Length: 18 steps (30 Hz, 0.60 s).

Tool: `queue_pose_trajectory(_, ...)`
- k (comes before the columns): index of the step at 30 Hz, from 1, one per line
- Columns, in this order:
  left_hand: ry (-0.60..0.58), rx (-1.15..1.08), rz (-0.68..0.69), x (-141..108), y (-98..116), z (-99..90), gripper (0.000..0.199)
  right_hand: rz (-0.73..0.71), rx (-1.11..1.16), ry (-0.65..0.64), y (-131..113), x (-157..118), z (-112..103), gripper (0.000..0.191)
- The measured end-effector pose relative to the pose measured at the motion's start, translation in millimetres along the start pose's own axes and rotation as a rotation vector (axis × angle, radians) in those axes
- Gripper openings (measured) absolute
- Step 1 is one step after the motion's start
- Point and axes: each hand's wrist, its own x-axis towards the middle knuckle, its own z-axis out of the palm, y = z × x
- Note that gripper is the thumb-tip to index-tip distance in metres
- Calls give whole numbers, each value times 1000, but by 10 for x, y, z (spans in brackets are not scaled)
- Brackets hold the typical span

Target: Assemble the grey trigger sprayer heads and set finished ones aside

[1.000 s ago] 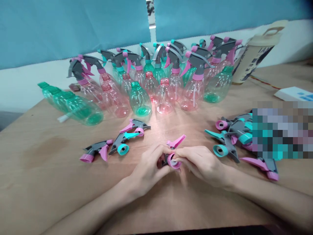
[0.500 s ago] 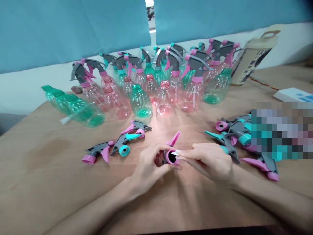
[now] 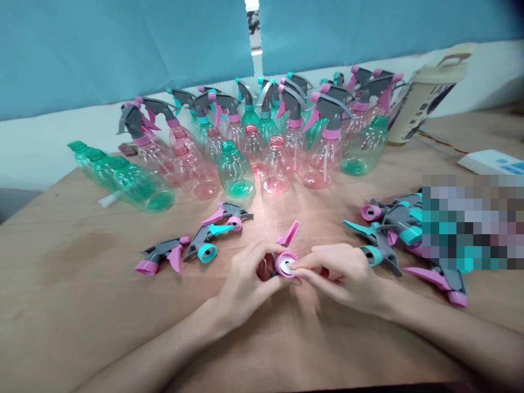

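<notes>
1. The left hand [image 3: 245,278] grasps the pink-and-grey plastic spray head [image 3: 291,233], on the near right of the upright green clear-plastic bottle [image 3: 236,172]; a firm hold should keep its round pink collar [image 3: 288,254] from twisting.
2. The right hand's [image 3: 347,273] fingertips touch the thin white round insert [image 3: 283,266] in the collar (pinching or pressing, I cannot tell); light, even pressure should help it sit level.
3. Working on the near side of the green bottle should avoid knocks.

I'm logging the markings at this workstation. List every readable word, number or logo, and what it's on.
"IAM": on the beige cup; its other dark print is too blurred to read.
White box: blue print, too blurred to read.
Spray bottles and spray heads: no lettering that I can make out.
</notes>
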Motion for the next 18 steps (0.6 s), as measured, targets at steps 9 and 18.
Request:
queue_pose_trajectory(9, 3, 122, 167, -2, -44, -28, 25, 93, -6, -22, 13, 0, -35, 8)
queue_pose_trajectory(18, 42, 315, 306, 19, -33, -74, 21, 146, -46, -108, 30, 0, -37, 7)
